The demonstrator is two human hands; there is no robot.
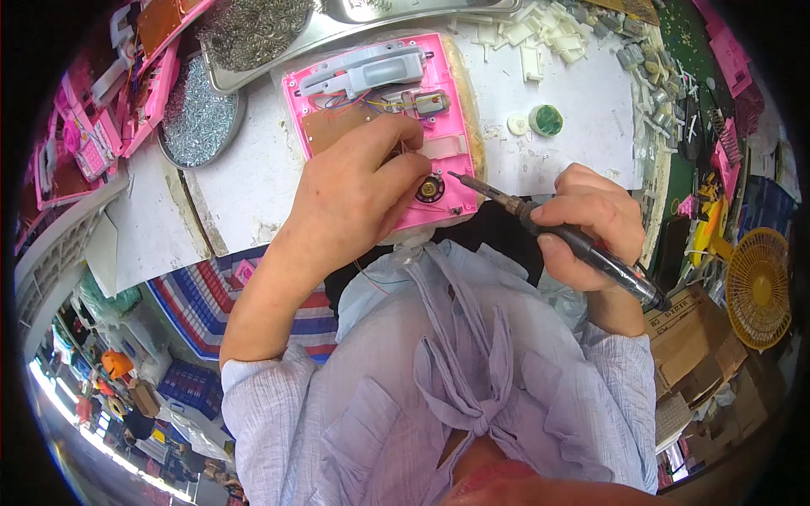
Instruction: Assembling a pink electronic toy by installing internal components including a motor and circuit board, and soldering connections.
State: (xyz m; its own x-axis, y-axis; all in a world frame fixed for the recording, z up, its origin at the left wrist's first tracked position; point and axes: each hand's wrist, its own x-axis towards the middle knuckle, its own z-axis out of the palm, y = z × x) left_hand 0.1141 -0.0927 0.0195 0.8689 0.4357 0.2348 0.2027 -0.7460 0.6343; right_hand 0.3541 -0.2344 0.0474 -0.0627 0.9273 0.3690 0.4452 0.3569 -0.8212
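Observation:
A pink plastic toy housing (451, 93) lies open on the table in front of me. Fitted in it are a grey plastic part (363, 74), a brown circuit board (337, 128), a small motor (430, 103) and a round black speaker (430, 188). Over the housing, my left hand (359, 181) pinches a thin wire (403, 147) between thumb and fingers; its end is hidden. My right hand (595, 223) grips a soldering iron (582, 246) by its black handle. The iron's tip points left, close to the speaker and the housing's right edge.
A round dish of screws (201, 118) and a metal tray of springs (253, 34) stand at the left and back. White plastic parts (540, 38), small motors (654, 84) and a green round pot (547, 120) lie to the right. A yellow fan (759, 288) stands far right.

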